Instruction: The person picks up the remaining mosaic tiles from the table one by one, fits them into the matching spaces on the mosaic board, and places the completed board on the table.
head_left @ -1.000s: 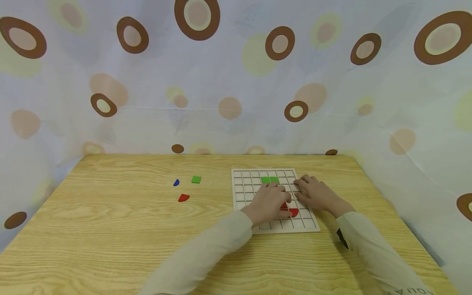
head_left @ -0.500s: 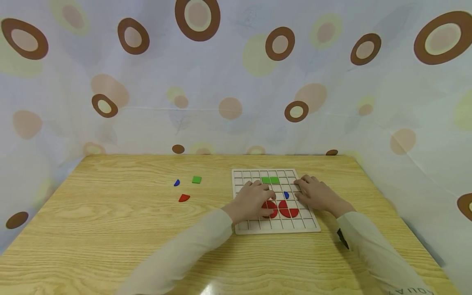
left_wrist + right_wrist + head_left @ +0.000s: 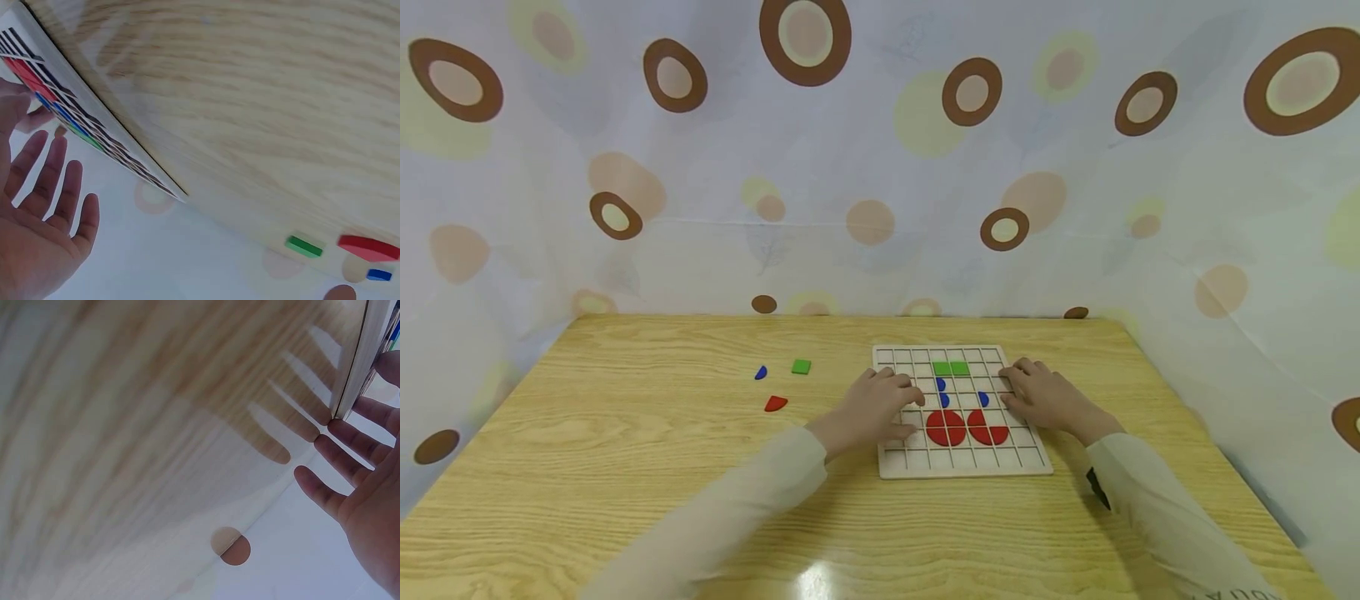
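A white board [image 3: 917,458] marked with a square grid lies right of the table's middle. Over its left side hovers my left hand [image 3: 867,410], fingers spread and holding nothing; the left wrist view shows its bare palm [image 3: 37,250]. My right hand [image 3: 1051,398] rests at the board's right edge with its fingertips on the rim and the fingers loosely extended. On the grid are two green squares [image 3: 951,368], three blue half-discs [image 3: 983,400], a full red circle of quarter pieces [image 3: 946,428] and a three-quarter red circle [image 3: 988,428].
Left of the board, a loose green square [image 3: 801,367], a blue half-disc [image 3: 761,372] and a red quarter piece [image 3: 776,403] lie on the wooden table [image 3: 625,450]. Behind the table hangs a curtain [image 3: 820,250] with a dotted pattern.
My left hand has moved left across the board, uncovering the red circles and the blue half-discs. My right hand has stayed at the board's right edge.
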The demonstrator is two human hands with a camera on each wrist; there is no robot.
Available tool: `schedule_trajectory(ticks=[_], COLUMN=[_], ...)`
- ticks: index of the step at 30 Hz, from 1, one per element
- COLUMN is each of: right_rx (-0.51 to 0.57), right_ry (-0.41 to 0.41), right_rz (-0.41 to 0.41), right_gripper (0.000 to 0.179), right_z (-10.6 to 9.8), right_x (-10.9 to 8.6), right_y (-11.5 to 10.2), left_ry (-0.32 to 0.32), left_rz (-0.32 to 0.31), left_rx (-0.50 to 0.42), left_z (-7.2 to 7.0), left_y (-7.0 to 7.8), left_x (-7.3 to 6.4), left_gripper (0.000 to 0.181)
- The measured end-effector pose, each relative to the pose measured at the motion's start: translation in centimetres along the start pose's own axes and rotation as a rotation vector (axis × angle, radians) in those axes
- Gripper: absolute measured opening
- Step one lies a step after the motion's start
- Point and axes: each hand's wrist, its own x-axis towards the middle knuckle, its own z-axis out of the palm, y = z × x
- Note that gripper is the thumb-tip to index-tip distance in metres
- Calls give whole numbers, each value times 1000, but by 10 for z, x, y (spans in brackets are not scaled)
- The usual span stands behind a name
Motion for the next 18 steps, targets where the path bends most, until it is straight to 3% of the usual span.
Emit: schedule_trajectory(ticks=[10,18], right_rx=[7,3], right_ry=[8,10], right_rz=[-5,-8], right_gripper=[40,41], right_z=[-1,0], right_x=[-1,-1], right_y=[-2,0], left_ry=[1,-5], left_rz=[-62,-85], left_rx=[-6,-78], left_z=[-7,-9], left_y=[-27,-54], left_x=[-26,-47], left_gripper=[30,32])
